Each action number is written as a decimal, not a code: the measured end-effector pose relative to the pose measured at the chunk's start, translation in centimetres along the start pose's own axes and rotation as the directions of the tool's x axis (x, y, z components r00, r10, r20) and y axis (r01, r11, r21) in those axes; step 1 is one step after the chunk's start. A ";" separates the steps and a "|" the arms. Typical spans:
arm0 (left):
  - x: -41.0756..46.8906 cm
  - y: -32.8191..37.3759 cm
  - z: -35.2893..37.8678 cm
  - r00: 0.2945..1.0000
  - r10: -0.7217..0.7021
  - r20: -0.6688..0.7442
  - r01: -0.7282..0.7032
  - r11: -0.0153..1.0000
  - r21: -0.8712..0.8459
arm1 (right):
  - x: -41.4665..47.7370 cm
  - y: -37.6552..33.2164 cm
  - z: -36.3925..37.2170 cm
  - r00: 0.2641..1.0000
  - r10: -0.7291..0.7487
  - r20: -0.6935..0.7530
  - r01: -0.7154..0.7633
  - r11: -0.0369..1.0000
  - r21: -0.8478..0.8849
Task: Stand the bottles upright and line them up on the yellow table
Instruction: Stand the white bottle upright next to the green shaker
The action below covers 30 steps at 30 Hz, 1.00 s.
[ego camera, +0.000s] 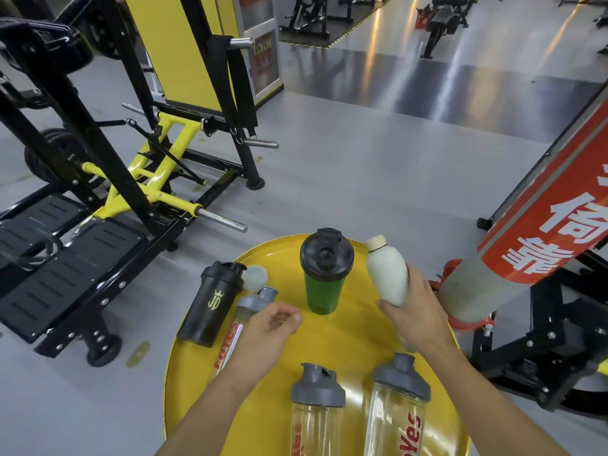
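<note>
On the round yellow table (342,337) a green shaker with a black lid (324,274) stands upright at the back. My right hand (411,307) is shut on a white bottle (386,271), held upright to the right of the green one. At the left edge stands a black shaker (210,304). Beside it is a clear bottle with a grey lid (253,307), partly hidden by my left hand (273,327), which hovers open with fingers loosely curled. Two more clear grey-lidded bottles (317,409) (398,406) stand at the front.
A black and yellow gym machine (125,153) stands left of the table. A grey post with a red banner (513,251) leans close on the right, over a black frame. Grey floor stretches beyond the table's back edge.
</note>
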<state>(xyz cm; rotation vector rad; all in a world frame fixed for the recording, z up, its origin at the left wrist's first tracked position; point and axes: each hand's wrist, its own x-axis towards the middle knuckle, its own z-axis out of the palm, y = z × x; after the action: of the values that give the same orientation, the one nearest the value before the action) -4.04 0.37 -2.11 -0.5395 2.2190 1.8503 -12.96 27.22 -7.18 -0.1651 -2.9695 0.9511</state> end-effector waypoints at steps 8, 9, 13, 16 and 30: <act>-0.1 -0.3 -0.6 0.999 0.038 -0.007 -0.038 0.999 0.005 | 0.5 -2.5 -0.1 0.996 0.043 -0.076 -0.010 0.921 0.389; -0.2 -0.3 -0.7 0.999 0.047 -0.008 -0.047 0.999 0.009 | 0.4 -2.7 0.0 0.996 0.047 -0.076 -0.012 0.916 0.401; -0.2 -0.5 -1.0 0.997 0.072 -0.011 -0.071 0.995 0.068 | -0.2 -2.7 0.8 0.998 0.038 -0.049 -0.016 0.918 0.397; -0.2 -0.5 -1.2 0.998 0.068 -0.018 -0.067 0.995 0.067 | -0.3 -2.9 1.3 0.998 0.038 -0.056 -0.012 0.914 0.405; 0.2 -1.5 -1.4 0.999 0.046 0.007 -0.046 0.999 0.025 | -0.5 -2.6 1.8 0.999 0.037 -0.025 -0.020 0.870 0.492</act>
<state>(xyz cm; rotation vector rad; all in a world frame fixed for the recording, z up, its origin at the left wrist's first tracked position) -3.57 -1.22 -3.28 -0.4822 2.2656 1.8411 -12.79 24.04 -7.11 -0.2083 -2.5861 1.6470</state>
